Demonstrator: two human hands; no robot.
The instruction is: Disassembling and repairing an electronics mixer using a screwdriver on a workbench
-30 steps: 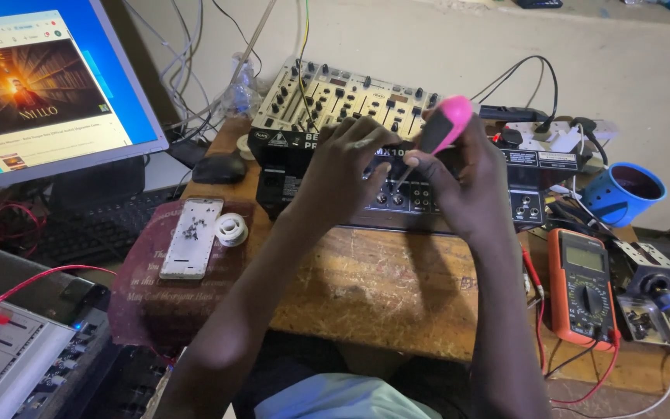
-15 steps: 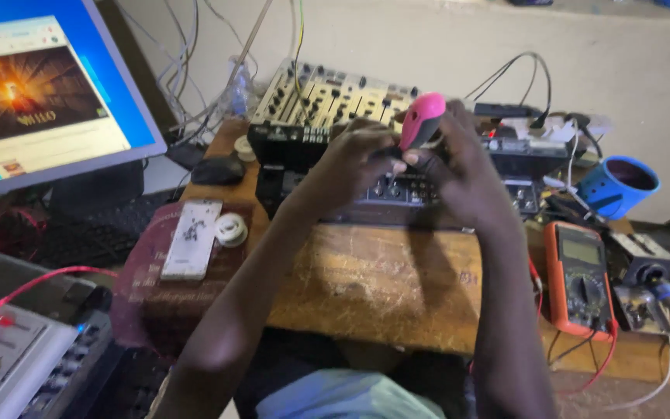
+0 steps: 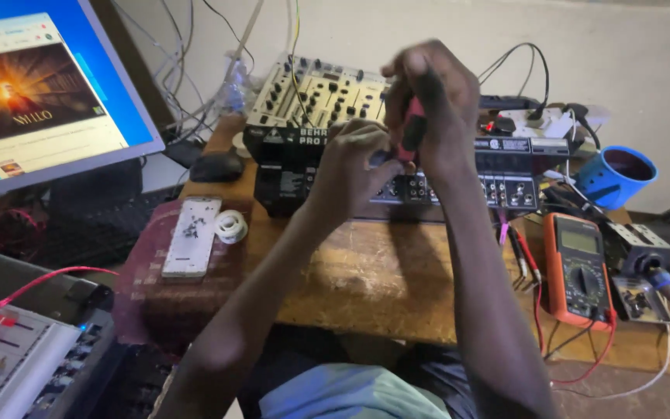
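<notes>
A pink screwdriver handle shows inside the right hand. Right of that hand stand a blue cup and an orange-cased grey multimeter; beneath both hands lies a black mixer with a cream panel.

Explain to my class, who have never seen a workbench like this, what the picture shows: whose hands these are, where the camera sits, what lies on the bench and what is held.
The picture comes from a camera worn on a person's head, looking down at their own two bare hands. The right hand grips a pink-handled screwdriver, and the left hand steadies it near the tip, against the back of a black audio mixer with rows of sockets. A second mixer with many knobs stands behind it. All this rests on a worn wooden bench. To the right lie an orange multimeter with red and black leads and a blue cup. To the left lie a white flat panel with small screws on it, a white roll of tape and a black mouse. A computer screen stands at far left.
</notes>
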